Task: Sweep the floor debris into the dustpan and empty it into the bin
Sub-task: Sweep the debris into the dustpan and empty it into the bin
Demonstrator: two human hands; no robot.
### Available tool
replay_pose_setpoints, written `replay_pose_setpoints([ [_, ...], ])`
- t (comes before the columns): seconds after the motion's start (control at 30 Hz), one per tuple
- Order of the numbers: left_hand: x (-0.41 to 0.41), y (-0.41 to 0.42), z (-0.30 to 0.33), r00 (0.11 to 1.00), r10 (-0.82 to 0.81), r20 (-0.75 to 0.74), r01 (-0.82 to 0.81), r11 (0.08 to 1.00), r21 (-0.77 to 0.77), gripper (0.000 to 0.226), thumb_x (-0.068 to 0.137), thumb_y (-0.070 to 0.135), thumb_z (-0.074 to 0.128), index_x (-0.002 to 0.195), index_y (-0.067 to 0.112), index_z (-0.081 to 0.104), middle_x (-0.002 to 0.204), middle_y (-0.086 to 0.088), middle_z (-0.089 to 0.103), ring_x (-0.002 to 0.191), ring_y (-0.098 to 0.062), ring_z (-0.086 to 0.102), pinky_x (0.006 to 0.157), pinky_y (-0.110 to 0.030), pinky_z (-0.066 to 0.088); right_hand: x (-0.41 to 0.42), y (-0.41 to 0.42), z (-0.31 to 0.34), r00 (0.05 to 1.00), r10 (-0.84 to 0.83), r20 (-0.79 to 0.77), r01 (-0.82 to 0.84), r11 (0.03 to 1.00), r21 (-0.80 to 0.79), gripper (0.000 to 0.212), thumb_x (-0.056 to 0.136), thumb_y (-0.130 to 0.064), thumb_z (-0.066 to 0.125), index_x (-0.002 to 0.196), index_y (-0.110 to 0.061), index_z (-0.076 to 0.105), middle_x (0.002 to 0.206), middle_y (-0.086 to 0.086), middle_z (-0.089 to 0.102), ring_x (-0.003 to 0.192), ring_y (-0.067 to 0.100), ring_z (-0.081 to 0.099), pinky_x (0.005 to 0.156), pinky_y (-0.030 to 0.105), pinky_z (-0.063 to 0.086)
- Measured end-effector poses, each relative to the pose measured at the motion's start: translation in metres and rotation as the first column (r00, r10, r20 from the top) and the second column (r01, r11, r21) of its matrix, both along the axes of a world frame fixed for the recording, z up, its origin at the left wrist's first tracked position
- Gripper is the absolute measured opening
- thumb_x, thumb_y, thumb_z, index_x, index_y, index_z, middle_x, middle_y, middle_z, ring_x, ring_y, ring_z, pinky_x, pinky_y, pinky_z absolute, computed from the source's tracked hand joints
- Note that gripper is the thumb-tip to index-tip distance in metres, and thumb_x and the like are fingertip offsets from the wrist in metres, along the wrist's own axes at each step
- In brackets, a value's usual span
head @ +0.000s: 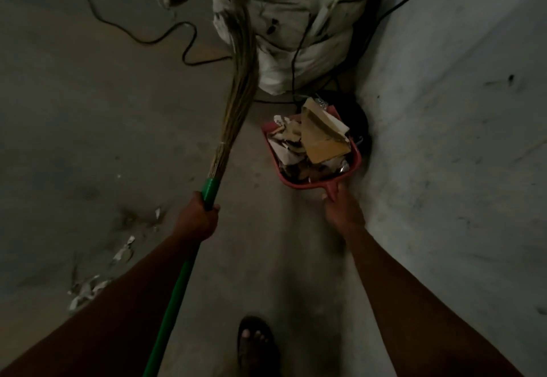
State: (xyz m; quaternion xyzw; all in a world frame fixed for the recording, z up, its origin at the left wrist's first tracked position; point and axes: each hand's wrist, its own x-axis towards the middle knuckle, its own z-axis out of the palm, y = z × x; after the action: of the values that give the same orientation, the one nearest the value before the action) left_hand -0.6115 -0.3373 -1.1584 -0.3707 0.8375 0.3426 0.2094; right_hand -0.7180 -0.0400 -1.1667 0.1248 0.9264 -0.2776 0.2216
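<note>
dustpan (313, 151) in rt hand (343, 211), full

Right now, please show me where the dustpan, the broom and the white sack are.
dustpan (356, 160): head view, on its red right rim.
broom (236, 116): head view, on the straw bristles.
white sack (319, 51): head view, on its crumpled side.

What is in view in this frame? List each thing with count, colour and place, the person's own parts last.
broom: one, straw bristles, green handle, left of centre, head raised toward the sack
dustpan: one, red, near the wall, full
cardboard and paper scraps: a heap, tan and white, in the dustpan
white sack: one, top centre
cables: several, black, floor and over the sack
paper bits: scattered, white, floor at lower left
wall: grey, right
left hand: grip on the broom handle
right hand: holds the dustpan handle
foot in sandal: one, bottom centre
</note>
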Motion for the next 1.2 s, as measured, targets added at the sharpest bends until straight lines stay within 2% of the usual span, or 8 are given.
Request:
replay_pose_setpoints([
  [0.3, -0.045, 0.012, -0.008, 0.998, -0.057, 0.022, 0.057, 0.998, 0.007, 0.045, 0.102, 0.033, 0.06, 0.131, 0.002, 0.046, 0.115, -0.028, 0.064, 0.102, -0.046, 0.064, 0.077, -0.04, 0.044, -0.071, 0.023, 0.003, 0.995, -0.041, 0.092, 0.046, 0.997, -0.058, 0.065, 0.105, -0.039, 0.055, 0.161, -0.017, 0.031, 0.16, 0.016, 0.041, 0.143, 0.037, 0.043, 0.115, 0.039, 0.037],
  [0.47, -0.059, 0.016, -0.019, 0.996, -0.057, 0.066, 0.057, 0.998, 0.007, 0.054, 0.103, 0.036, 0.059, 0.142, 0.002, 0.041, 0.125, -0.028, 0.061, 0.109, -0.046, 0.062, 0.082, -0.039, 0.043, -0.099, 0.026, -0.001, 0.993, 0.027, 0.112, -0.017, 0.996, -0.087, 0.048, 0.109, -0.035, 0.047, 0.153, -0.018, 0.046, 0.152, 0.015, 0.049, 0.132, 0.037, 0.053, 0.11, 0.046, 0.045],
  [0.53, -0.061, 0.019, -0.021, 0.995, -0.066, 0.077, 0.067, 0.998, -0.004, 0.058, 0.103, 0.036, 0.059, 0.145, 0.002, 0.038, 0.127, -0.028, 0.061, 0.111, -0.046, 0.061, 0.086, -0.04, 0.046, -0.11, 0.026, -0.003, 0.992, 0.075, 0.1, -0.067, 0.994, -0.085, 0.041, 0.11, -0.033, 0.042, 0.148, -0.019, 0.052, 0.14, 0.017, 0.057, 0.113, 0.035, 0.061, 0.087, 0.039, 0.055],
  [0.6, -0.061, 0.02, -0.026, 0.993, -0.079, 0.09, 0.08, 0.997, -0.005, 0.059, 0.103, 0.037, 0.059, 0.145, 0.002, 0.038, 0.124, -0.029, 0.062, 0.108, -0.046, 0.063, 0.084, -0.041, 0.047, -0.118, 0.024, -0.002, 0.991, 0.074, 0.111, -0.064, 0.994, -0.087, 0.037, 0.111, -0.034, 0.038, 0.138, -0.016, 0.056, 0.106, 0.016, 0.062, 0.077, 0.029, 0.06, 0.058, 0.029, 0.047],
  [0.67, -0.062, 0.02, -0.031, 0.99, -0.092, 0.111, 0.094, 0.996, -0.01, 0.053, 0.102, 0.039, 0.059, 0.138, 0.004, 0.041, 0.117, -0.028, 0.065, 0.103, -0.046, 0.064, 0.077, -0.039, 0.045, -0.128, 0.021, 0.0, 0.989, 0.052, 0.136, -0.038, 0.994, -0.103, 0.032, 0.111, -0.035, 0.036, 0.126, -0.016, 0.058, 0.087, 0.014, 0.056, 0.065, 0.026, 0.054, 0.057, 0.03, 0.045],
  [0.8, -0.066, 0.022, -0.034, 0.987, -0.105, 0.125, 0.108, 0.994, -0.019, 0.047, 0.102, 0.04, 0.059, 0.129, 0.005, 0.044, 0.111, -0.028, 0.066, 0.097, -0.047, 0.064, 0.072, -0.038, 0.043, -0.147, 0.02, 0.006, 0.965, -0.123, 0.233, 0.174, 0.962, -0.212, 0.029, 0.108, -0.043, 0.04, 0.111, -0.02, 0.057, 0.088, 0.012, 0.056, 0.059, 0.019, 0.049, 0.051, 0.028, 0.04],
  [0.93, -0.072, 0.024, -0.029, 0.983, -0.12, 0.142, 0.124, 0.992, -0.02, 0.057, 0.103, 0.039, 0.059, 0.142, 0.003, 0.038, 0.117, -0.027, 0.064, 0.103, -0.045, 0.064, 0.076, -0.038, 0.044, -0.159, 0.022, 0.018, 0.916, -0.195, 0.352, 0.314, 0.893, -0.323, 0.035, 0.108, -0.043, 0.042, 0.085, -0.019, 0.053, 0.069, 0.001, 0.047, 0.049, 0.01, 0.036, 0.038, 0.021, 0.031],
  [1.2, -0.082, 0.023, -0.032, 0.986, -0.107, 0.131, 0.11, 0.994, -0.021, 0.053, 0.102, 0.04, 0.06, 0.137, 0.005, 0.042, 0.121, -0.027, 0.062, 0.107, -0.046, 0.062, 0.082, -0.041, 0.047, -0.169, 0.019, 0.019, 0.821, -0.256, 0.51, 0.502, 0.749, -0.433, 0.037, 0.109, -0.039, 0.04, 0.085, -0.014, 0.052, 0.064, -0.003, 0.043, 0.03, 0.001, 0.032, 0.029, 0.015, 0.021],
])
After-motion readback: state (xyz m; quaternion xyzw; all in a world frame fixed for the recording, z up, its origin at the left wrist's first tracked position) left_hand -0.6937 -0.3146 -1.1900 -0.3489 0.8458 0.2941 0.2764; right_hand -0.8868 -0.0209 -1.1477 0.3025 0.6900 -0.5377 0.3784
